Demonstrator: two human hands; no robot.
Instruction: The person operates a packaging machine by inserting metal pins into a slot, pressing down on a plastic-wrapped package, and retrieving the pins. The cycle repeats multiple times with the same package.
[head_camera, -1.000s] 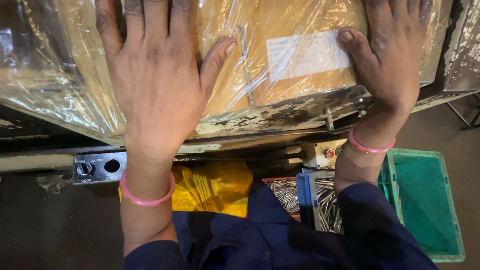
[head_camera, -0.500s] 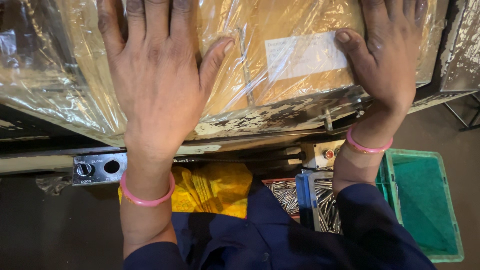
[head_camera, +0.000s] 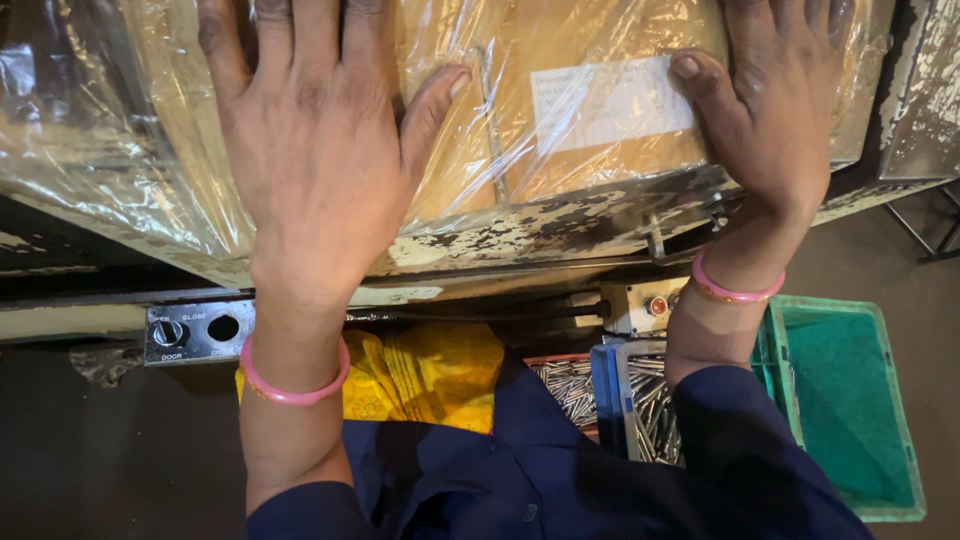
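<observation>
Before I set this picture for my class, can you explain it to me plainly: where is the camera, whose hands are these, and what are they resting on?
The camera sits on the person's head and looks straight down, so both hands belong to the wearer. The left hand lies flat, fingers spread, on a brown cardboard parcel wrapped in clear plastic film. The right hand presses on the same parcel, its thumb beside a white paper label. Neither hand grips anything; both rest palm down. Each wrist wears a pink bangle. The parcel lies on a worn metal ledge with flaking paint. Below, near the person's dark blue sleeves, stand a green plastic crate and a tray of thin metal pins.
</observation>
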